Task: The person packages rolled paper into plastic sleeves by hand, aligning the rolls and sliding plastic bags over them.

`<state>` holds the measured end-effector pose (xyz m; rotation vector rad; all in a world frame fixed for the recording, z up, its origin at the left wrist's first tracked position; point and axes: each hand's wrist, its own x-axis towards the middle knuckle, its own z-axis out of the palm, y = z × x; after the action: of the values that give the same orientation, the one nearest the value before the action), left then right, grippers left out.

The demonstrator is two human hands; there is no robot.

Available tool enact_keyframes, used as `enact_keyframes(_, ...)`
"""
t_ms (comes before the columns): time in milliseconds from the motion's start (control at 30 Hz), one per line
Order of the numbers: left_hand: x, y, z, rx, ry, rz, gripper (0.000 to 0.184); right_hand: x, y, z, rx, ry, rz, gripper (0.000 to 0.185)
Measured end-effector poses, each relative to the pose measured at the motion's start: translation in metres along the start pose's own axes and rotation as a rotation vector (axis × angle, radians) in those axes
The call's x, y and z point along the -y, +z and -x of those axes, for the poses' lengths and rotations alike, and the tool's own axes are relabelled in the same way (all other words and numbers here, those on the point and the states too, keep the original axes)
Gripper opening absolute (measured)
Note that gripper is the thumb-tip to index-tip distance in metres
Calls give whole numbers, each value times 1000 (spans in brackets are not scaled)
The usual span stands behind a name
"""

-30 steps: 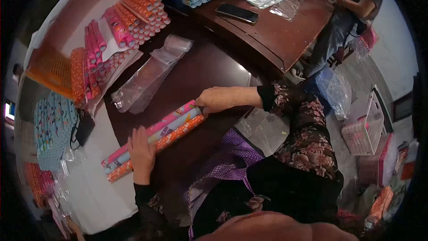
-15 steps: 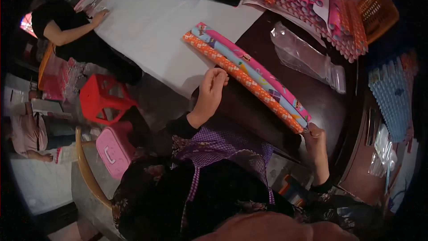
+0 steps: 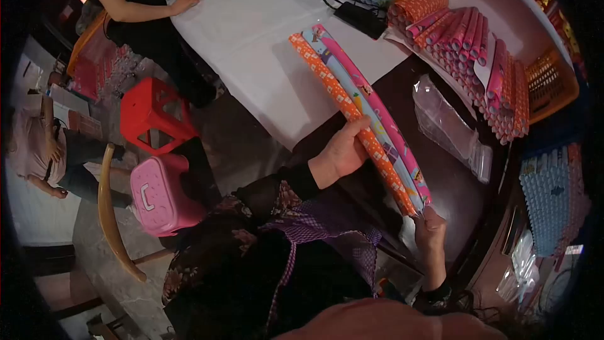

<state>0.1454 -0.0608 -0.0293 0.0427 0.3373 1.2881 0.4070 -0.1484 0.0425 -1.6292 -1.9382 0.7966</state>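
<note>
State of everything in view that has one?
Left hand: closed on the rolls
Right hand: closed at their near end
Three rolls: rolled up, side by side
Clear plastic sleeves: lying down
Black device: lying, cord attached
Red stool: upright
Pink stool: upright

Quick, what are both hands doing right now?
Left hand: closed on the three patterned rolls, partway along.
Right hand: closed at the rolls' lower end, pinching there.
</note>
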Motion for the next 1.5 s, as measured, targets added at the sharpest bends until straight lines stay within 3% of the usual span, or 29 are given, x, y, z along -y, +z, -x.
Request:
enact_keyframes(133,23,5,7,58,152,-50,34,-42,1,-8,108,-138,88,7)
enact_keyframes(300,76,13,0,28,360,-115,27,-52,2,-35,167,-190,-194,13)
enact_keyframes(367,92,23,4,-267,372,-106,22,-52,5,-37,150,-247,-239,15)
enact_keyframes(400,98,14,-1,-164,468,-102,19,-60,8,-43,141,-308,-184,17)
enact_keyframes(533,124,22,13,-158,563,-186,17,-69,10,-56,209,-251,-101,23)
enact_keyframes(633,131,13,25,-31,540,-425,15,-66,5,-59,134,-448,-23,22)
enact_keyframes(700,150,36,51,-411,508,-814,17,-73,4,-57,104,-525,-7,28)
enact_keyframes(733,159,34,62,-417,516,-813,17,-77,-1,-52,109,-533,-11,28)
enact_keyframes(800,176,30,87,-530,1104,-1798,19,-85,-15,-39,215,-392,43,35)
enact_keyframes(833,184,22,99,-538,1110,-1802,19,-93,-20,-33,218,-399,38,35)
enact_keyframes(900,212,21,122,-442,1189,-2122,19,-115,-34,-19,192,-381,96,36)
enact_keyframes(1033,347,51,157,-447,1167,-2210,17,-169,-81,18,166,-532,149,37)
enact_keyframes(1267,398,38,142,-462,1093,-2172,18,-181,-46,-19,123,-672,149,38)
enact_keyframes(1433,225,-11,73,-438,1085,-2158,18,-69,88,-166,75,-646,140,36)
enact_keyframes(1500,173,-26,47,-463,1125,-2164,18,-36,126,-213,121,-526,134,35)
